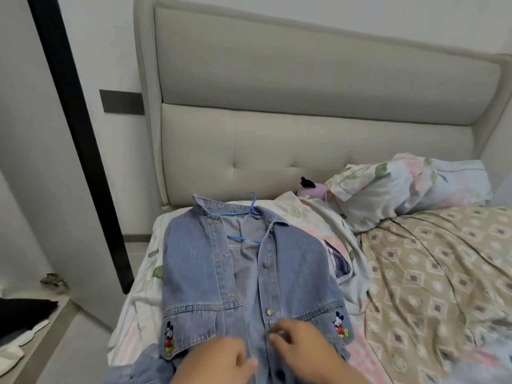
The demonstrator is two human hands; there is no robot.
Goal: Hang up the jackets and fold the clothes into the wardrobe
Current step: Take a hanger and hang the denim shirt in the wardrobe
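Finds the denim jacket [249, 273] flat on the near left of the bed [429, 273], front open, with the blue hanger [243, 212] already inside the collar and its hook pointing far toward the headboard [304, 148]. Puts the left hand [219, 361] and right hand [302, 347] low on the front, fingers bent onto the button placket; too blurred to tell whether pinching or only touching. Looks like buttoning just beginning. Leaves the hanging itself undone, with no wardrobe rail in view and a purple cloth [342, 261] beside the jacket perhaps awaiting folding.
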